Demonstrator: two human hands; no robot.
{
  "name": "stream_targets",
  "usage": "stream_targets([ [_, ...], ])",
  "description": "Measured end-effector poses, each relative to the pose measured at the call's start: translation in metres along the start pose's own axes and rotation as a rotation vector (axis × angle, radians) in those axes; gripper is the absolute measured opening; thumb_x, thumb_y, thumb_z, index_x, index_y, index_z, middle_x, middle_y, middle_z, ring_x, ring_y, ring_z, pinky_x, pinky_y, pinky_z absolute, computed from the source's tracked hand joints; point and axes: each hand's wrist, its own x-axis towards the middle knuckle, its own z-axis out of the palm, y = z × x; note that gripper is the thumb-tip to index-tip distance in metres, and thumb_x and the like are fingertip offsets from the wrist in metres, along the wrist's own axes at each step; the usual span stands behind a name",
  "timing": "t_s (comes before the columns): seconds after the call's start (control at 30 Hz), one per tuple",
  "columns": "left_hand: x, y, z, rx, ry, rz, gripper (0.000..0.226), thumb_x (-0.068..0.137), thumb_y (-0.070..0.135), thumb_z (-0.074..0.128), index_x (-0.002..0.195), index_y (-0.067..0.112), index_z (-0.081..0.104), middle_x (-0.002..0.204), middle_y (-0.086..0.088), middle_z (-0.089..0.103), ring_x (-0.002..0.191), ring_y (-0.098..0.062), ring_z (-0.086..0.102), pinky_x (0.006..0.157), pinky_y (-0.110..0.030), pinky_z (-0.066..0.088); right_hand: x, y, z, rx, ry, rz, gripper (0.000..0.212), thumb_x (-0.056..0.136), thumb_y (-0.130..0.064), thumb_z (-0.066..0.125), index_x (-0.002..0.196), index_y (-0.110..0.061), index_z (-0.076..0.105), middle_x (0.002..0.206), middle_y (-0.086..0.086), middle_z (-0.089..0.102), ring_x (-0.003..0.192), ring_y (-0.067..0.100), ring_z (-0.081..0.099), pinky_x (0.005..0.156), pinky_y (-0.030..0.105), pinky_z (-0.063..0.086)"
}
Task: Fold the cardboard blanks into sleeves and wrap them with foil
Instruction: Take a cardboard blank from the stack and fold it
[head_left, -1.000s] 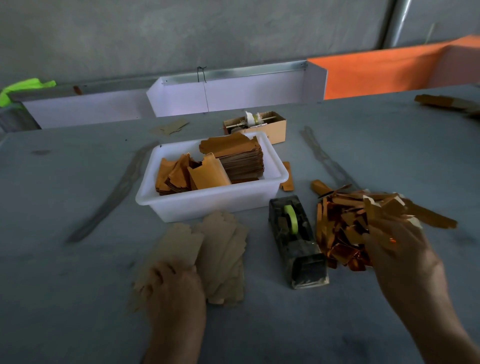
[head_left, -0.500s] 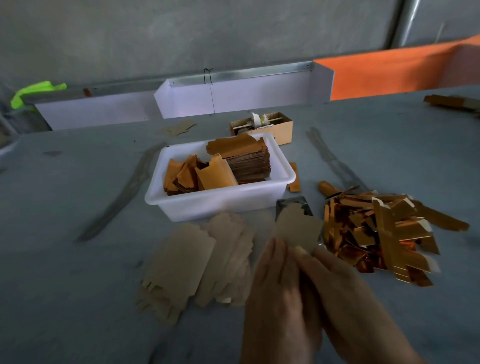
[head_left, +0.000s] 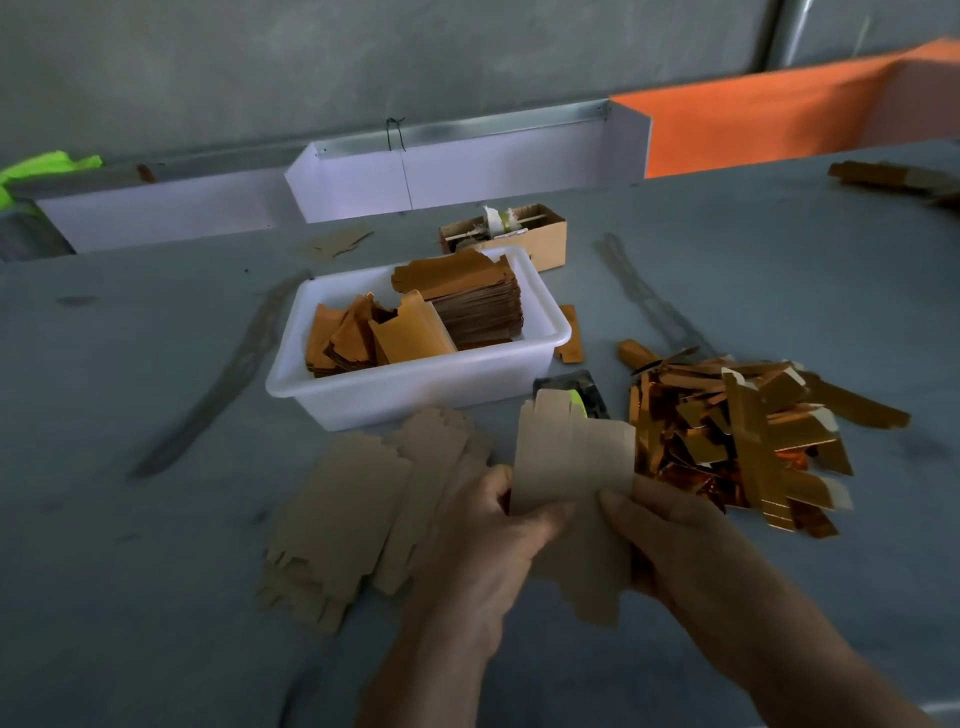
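Above the table (head_left: 156, 519), one cardboard blank (head_left: 571, 467) is pinched at its side edges by the left hand (head_left: 483, 540) and right hand (head_left: 680, 540), evidently for folding. Tape dispenser (head_left: 589, 389) and foil pile (head_left: 737, 441) are kept within reach.

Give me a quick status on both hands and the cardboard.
Left hand and right hand both grip one flat brown cardboard blank, not yet folded. Black tape dispenser partly hidden behind it. Nothing in the way.
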Motion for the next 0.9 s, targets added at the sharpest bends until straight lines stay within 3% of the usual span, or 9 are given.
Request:
stream_targets([
  [0.23,0.012,0.010,0.013,0.056,0.064,0.047,0.013,0.077,0.022,0.076,0.084,0.023,0.066,0.081,0.002,0.072,0.080,-0.013,0.068,0.076,-0.034,0.057,0.006,-0.003,-0.005,-0.111,0.029,-0.103,0.017,0.093,-0.019,0.050,0.097,-0.015,0.066,0.100,0.012,0.068,0.093,0.025,0.066,0.078,0.041,0.057],
  [0.37,0.015,0.011,0.011,0.079,0.077,0.072,0.012,0.077,0.022,0.075,0.086,0.022,0.066,0.084,-0.001,0.072,0.081,-0.015,0.068,0.074,-0.034,0.056,0.007,-0.005,-0.005,-0.245,0.066,-0.174,0.012,0.092,-0.020,0.053,0.088,-0.021,0.065,0.091,0.006,0.069,0.082,0.016,0.067,0.066,0.027,0.057],
  [0.53,0.012,0.005,0.007,0.054,0.076,0.078,0.015,0.077,0.025,0.075,0.089,0.022,0.066,0.084,0.002,0.071,0.078,-0.009,0.066,0.056,-0.015,0.047,0.003,0.000,-0.005,-0.387,0.131,-0.262,0.010,0.086,-0.019,0.062,0.089,-0.028,0.063,0.089,0.001,0.069,0.087,0.018,0.066,0.076,0.042,0.057],
  [0.67,0.010,0.004,0.005,0.031,0.063,0.077,0.016,0.077,0.022,0.076,0.089,0.022,0.066,0.082,0.004,0.072,0.077,-0.008,0.067,0.062,-0.020,0.051,0.001,0.002,-0.006,-0.383,0.116,-0.269,0.015,0.086,-0.014,0.062,0.092,-0.027,0.065,0.091,0.001,0.070,0.088,0.018,0.066,0.078,0.042,0.057],
  [0.8,0.010,0.007,0.004,0.051,0.038,0.096,0.021,0.077,0.022,0.076,0.094,0.022,0.064,0.088,0.002,0.071,0.082,-0.011,0.066,0.069,-0.024,0.054,0.001,0.002,-0.006,-0.365,0.092,-0.273,0.021,0.088,-0.012,0.059,0.085,-0.033,0.063,0.088,-0.002,0.070,0.085,0.015,0.067,0.073,0.032,0.058],
  [0.9,0.009,0.008,0.005,0.056,0.051,0.100,0.021,0.077,0.023,0.077,0.092,0.023,0.063,0.087,0.004,0.070,0.081,-0.010,0.066,0.066,-0.021,0.053,0.001,0.001,-0.007,-0.401,0.102,-0.301,0.022,0.089,-0.012,0.057,0.084,-0.033,0.062,0.087,-0.002,0.069,0.082,0.014,0.067,0.071,0.032,0.057],
])
